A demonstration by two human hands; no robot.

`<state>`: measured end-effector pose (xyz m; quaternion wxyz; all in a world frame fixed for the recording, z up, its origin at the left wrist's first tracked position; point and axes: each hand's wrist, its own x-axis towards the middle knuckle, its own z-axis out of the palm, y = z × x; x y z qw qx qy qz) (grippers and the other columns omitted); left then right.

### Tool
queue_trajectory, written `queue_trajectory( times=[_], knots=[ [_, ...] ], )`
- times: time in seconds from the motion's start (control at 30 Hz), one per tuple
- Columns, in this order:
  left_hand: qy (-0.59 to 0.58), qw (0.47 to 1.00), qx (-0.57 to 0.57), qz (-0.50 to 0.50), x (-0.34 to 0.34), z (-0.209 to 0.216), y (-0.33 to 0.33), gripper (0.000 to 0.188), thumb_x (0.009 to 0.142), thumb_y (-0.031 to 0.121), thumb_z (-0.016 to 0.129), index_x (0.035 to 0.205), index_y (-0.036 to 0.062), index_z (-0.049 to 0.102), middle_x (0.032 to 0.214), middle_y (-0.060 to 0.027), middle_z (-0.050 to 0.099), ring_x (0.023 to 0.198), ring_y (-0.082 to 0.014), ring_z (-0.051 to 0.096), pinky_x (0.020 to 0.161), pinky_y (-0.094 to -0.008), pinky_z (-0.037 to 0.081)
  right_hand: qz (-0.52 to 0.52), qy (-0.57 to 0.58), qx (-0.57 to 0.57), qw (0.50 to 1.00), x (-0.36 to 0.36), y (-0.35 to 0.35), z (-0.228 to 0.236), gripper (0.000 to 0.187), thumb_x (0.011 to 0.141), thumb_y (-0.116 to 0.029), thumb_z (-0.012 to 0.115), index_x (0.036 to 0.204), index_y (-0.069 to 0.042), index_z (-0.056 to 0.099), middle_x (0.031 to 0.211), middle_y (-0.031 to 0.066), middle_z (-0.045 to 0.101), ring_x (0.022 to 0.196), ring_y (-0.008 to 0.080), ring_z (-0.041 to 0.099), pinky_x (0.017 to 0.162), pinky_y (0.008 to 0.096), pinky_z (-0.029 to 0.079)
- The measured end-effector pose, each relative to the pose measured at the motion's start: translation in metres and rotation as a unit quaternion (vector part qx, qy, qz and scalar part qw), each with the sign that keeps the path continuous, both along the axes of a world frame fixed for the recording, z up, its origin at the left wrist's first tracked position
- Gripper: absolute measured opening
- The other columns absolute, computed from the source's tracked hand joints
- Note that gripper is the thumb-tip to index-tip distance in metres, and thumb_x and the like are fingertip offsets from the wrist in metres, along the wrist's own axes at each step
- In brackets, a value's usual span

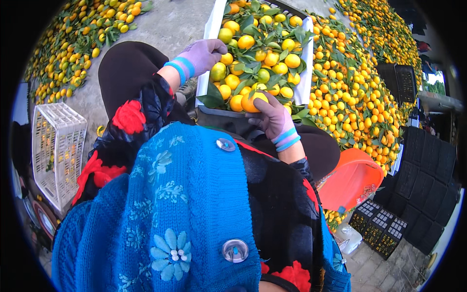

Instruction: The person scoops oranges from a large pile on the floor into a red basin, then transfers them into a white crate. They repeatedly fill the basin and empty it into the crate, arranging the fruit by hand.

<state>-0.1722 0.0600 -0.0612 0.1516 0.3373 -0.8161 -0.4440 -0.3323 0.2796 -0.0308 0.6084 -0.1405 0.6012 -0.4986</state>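
In front of me stands a crate lined with white sheeting [304, 80], heaped with orange and yellow-green mandarins [246, 42] and green leaves. My right hand [275, 117], in a purple knit glove with a blue-striped cuff, grips a mandarin [251, 103] at the crate's near edge. Over the crate's left side is my left hand [204, 54], gloved alike. Its fingers are curled closed, and whatever they hold, if anything, is hidden.
Loose mandarins [345, 82] with leaves cover the ground to the right, and another pile [73, 53] lies at the far left. A white plastic crate [58, 151] sits left. An orange-red basin [351, 179] is at my right, near stacked black crates [413, 180].
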Motion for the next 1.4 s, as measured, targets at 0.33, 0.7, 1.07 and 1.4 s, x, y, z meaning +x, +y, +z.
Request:
queue_trajectory(
  times=[0.33,0.7,1.07,1.4],
  knots=[
    [-0.198,0.933,0.155,-0.259,0.009,0.011,0.009,0.053,0.078,0.015,0.067,0.128,0.0047,0.056,0.117,-0.0154,0.064,0.109,-0.0271,0.061,0.095,-0.0335,0.047,0.337,0.381,0.104,0.855,0.023,-0.076,-0.021,0.074,0.080,-0.061,0.059,0.118,0.002,0.062,0.086,0.0191,0.066,0.074,0.0263,0.065,0.066,0.0352,0.052],
    [-0.251,0.917,0.094,-0.296,-0.004,0.012,0.018,0.051,0.071,0.017,0.075,0.119,0.0098,0.061,0.103,-0.0097,0.068,0.094,-0.0227,0.065,0.082,-0.0326,0.051,0.439,0.425,0.055,0.790,0.023,-0.073,-0.030,0.058,0.086,-0.049,0.058,0.124,-0.006,0.055,0.109,0.0227,0.066,0.098,0.0391,0.064,0.087,0.0448,0.049],
    [-0.378,0.848,0.079,-0.362,-0.029,-0.008,0.002,0.049,0.071,0.011,0.079,0.117,0.0103,0.062,0.091,-0.0088,0.069,0.073,-0.0202,0.067,0.063,-0.0342,0.053,0.360,0.486,0.037,0.796,0.035,-0.056,-0.041,0.052,0.088,-0.048,0.051,0.116,-0.004,0.057,0.094,0.0228,0.067,0.086,0.0398,0.066,0.077,0.0491,0.051],
    [-0.454,0.818,0.090,-0.341,-0.039,0.026,0.020,0.045,0.075,0.025,0.076,0.116,0.0094,0.065,0.093,-0.0107,0.070,0.080,-0.0223,0.069,0.069,-0.0347,0.053,0.460,0.429,0.026,0.777,0.020,-0.068,-0.040,0.045,0.090,-0.040,0.051,0.117,-0.005,0.060,0.109,0.0212,0.066,0.102,0.0364,0.063,0.088,0.0432,0.048]
  ],
)
